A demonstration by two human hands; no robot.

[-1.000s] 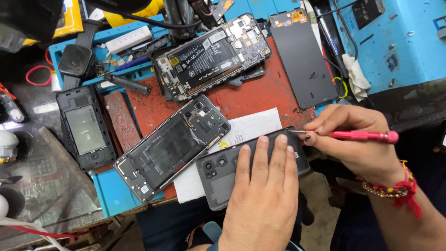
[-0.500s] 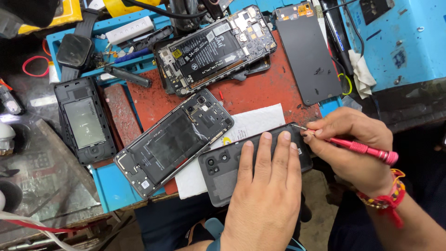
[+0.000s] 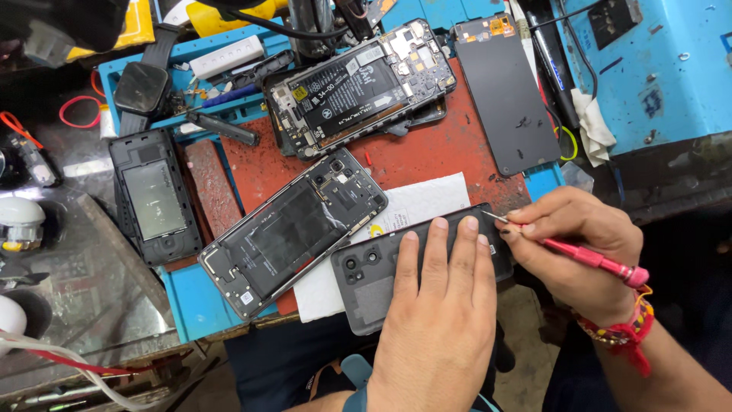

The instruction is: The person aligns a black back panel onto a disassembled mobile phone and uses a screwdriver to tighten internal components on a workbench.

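Note:
My left hand (image 3: 438, 305) lies flat with its fingers spread on a dark grey phone back cover (image 3: 374, 278) at the bench's front edge. My right hand (image 3: 579, 244) grips a red-handled screwdriver (image 3: 591, 258); its thin metal tip touches the cover's right end beside my left fingertips. A white sheet of paper (image 3: 419, 202) lies under the cover. Just left of it lies an opened phone frame (image 3: 293, 229) with its inner parts showing.
A second opened phone with battery and circuit board (image 3: 358, 84) lies at the back on the red mat (image 3: 427, 156). A black screen panel (image 3: 507, 95) lies to its right, a small black device (image 3: 156, 194) to the left. Tools, cables and a smartwatch (image 3: 141, 84) crowd the back.
The screwdriver's handle has swung from level to pointing down-right, while its tip stays at the cover's right end. My left hand has stayed flat on the cover.

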